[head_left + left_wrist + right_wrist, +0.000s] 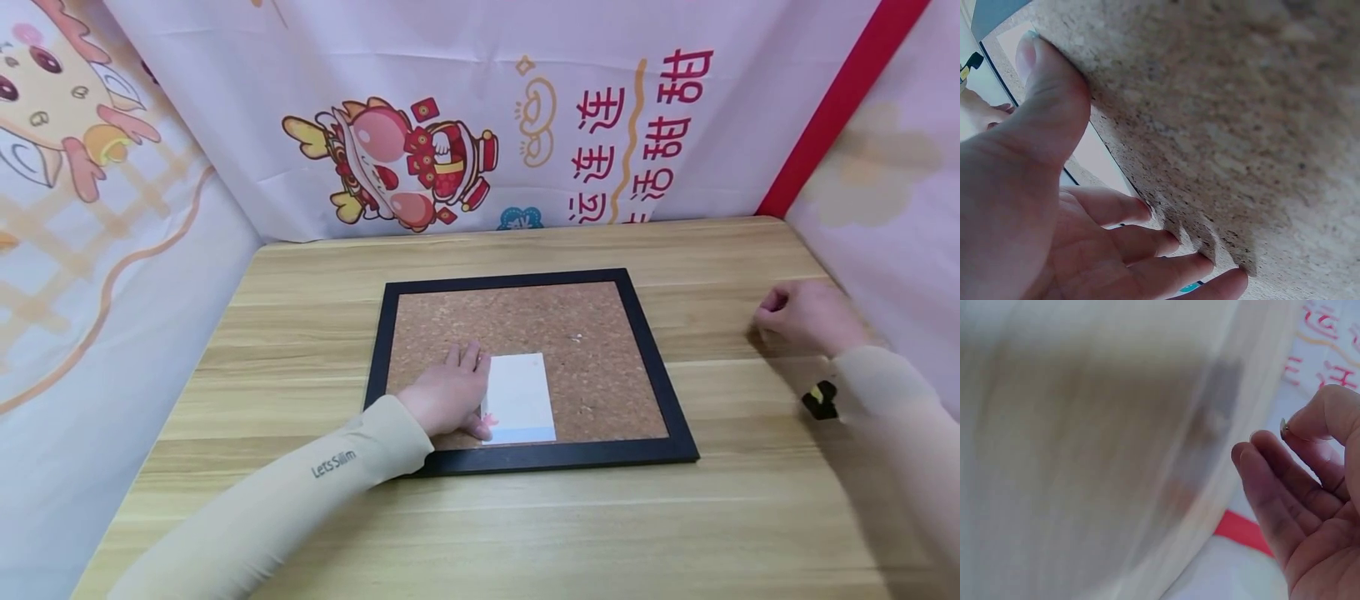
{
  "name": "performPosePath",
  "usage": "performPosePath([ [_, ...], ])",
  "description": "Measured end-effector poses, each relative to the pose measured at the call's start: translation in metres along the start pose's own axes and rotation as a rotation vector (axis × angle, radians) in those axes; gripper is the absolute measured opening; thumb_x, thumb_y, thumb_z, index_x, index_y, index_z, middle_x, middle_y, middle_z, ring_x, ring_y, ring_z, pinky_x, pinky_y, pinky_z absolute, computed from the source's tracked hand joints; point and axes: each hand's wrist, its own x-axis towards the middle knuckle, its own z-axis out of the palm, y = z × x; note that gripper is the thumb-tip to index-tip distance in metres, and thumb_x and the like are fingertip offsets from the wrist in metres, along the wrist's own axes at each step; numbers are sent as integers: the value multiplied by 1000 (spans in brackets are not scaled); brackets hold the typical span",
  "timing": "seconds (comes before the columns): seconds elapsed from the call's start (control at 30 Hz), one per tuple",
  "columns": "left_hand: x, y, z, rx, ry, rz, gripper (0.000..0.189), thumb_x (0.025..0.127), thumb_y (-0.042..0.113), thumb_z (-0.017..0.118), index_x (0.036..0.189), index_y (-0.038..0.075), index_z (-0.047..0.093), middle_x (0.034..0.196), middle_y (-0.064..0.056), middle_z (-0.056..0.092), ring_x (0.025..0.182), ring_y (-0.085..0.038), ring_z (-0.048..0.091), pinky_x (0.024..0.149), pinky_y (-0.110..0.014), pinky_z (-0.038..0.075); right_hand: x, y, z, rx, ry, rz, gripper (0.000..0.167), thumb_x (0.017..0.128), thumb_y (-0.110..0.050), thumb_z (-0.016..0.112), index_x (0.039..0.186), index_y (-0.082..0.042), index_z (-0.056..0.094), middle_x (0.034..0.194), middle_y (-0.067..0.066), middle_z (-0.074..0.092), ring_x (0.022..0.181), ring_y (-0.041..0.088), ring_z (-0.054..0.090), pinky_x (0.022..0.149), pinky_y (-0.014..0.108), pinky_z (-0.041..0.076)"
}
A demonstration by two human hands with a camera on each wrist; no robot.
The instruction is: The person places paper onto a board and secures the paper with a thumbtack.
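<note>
A white sheet of paper (519, 396) with a pink print near its lower left lies on a black-framed cork board (611, 392). My left hand (446, 390) rests on the board at the sheet's left edge, fingers stretched out. In the left wrist view the thumb (1047, 81) overlaps the paper's corner, and the fingertips meet the cork. My right hand (806, 315) is off to the right, over the table. Between its thumb and index finger it pinches a small metallic thumbtack (1284, 429); the other fingers are bent loosely.
A tiny whitish piece (575, 337) sits on the cork, right of the paper. The wooden table (285, 350) carries the board near its middle. Printed cloth (465, 50) hangs behind and along both sides. A black strap piece (821, 400) is on the right wrist.
</note>
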Motion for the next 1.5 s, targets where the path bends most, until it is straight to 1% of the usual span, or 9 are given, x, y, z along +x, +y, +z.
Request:
performPosePath([
  [0.23, -2, -1, 0, 4, 3, 2, 104, 83, 51, 75, 155, -3, 22, 161, -26, 13, 145, -47, 17, 112, -52, 29, -2, -47, -6, 53, 74, -75, 9, 83, -13, 70, 75, -11, 67, 71, 0, 63, 64, 20, 51, 60, 35, 40],
  [0.47, -4, -1, 1, 10, 2, -3, 104, 84, 51, 74, 156, -2, 21, 161, -25, 12, 145, -46, 17, 113, -51, 28, -5, -97, -8, 153, 110, -150, 6, 86, -12, 72, 80, -10, 72, 75, 1, 66, 66, 16, 54, 59, 23, 42],
  [0.6, -4, -3, 2, 13, 8, 2, 104, 84, 52, 74, 155, -2, 22, 161, -25, 13, 145, -46, 17, 113, -51, 28, -8, -124, -7, 189, 121, -234, 4, 85, -10, 75, 82, -10, 73, 78, 0, 69, 67, 12, 57, 60, 18, 44],
  [0.73, -4, -4, 4, 6, 15, 2, 104, 83, 52, 74, 155, -2, 22, 161, -25, 12, 145, -46, 17, 112, -51, 30, -14, -152, -5, 234, 109, -359, 8, 83, -5, 77, 82, -11, 73, 77, -3, 69, 67, 9, 59, 60, 17, 47],
  [0.8, -4, -4, 5, 2, 13, -1, 104, 84, 51, 74, 156, -2, 21, 161, -25, 12, 145, -46, 17, 112, -51, 29, -17, -168, -4, 274, 82, -397, 7, 84, -5, 77, 83, -11, 73, 78, -3, 69, 67, 10, 60, 59, 19, 49],
  [1.03, -4, -3, 4, -5, 11, 0, 104, 84, 52, 74, 156, -1, 20, 162, -24, 11, 146, -45, 16, 113, -51, 28, -28, -218, 0, 382, -32, -419, 5, 87, -11, 77, 91, -14, 77, 84, -3, 71, 69, 13, 60, 60, 25, 52],
  [1.23, -6, -3, 4, -22, 3, 0, 104, 85, 51, 73, 156, -1, 19, 162, -23, 9, 146, -44, 14, 114, -50, 26, -30, -242, 11, 463, -96, -486, 6, 83, -16, 82, 88, -18, 78, 82, -9, 71, 66, 10, 61, 55, 25, 50],
  [1.37, -6, -4, 3, -15, 2, 3, 104, 85, 52, 72, 156, -1, 18, 162, -23, 8, 147, -43, 13, 115, -49, 25, -33, -254, 15, 501, -99, -510, 6, 83, -16, 81, 85, -19, 77, 80, -10, 71, 62, 10, 60, 53, 26, 49],
  [1.5, -6, -3, 2, -1, 9, 8, 103, 85, 52, 72, 156, -1, 19, 162, -23, 9, 147, -43, 14, 115, -49, 25, -40, -266, 15, 550, -80, -567, 11, 82, -9, 80, 89, -17, 77, 84, -10, 72, 68, 7, 65, 60, 25, 55],
])
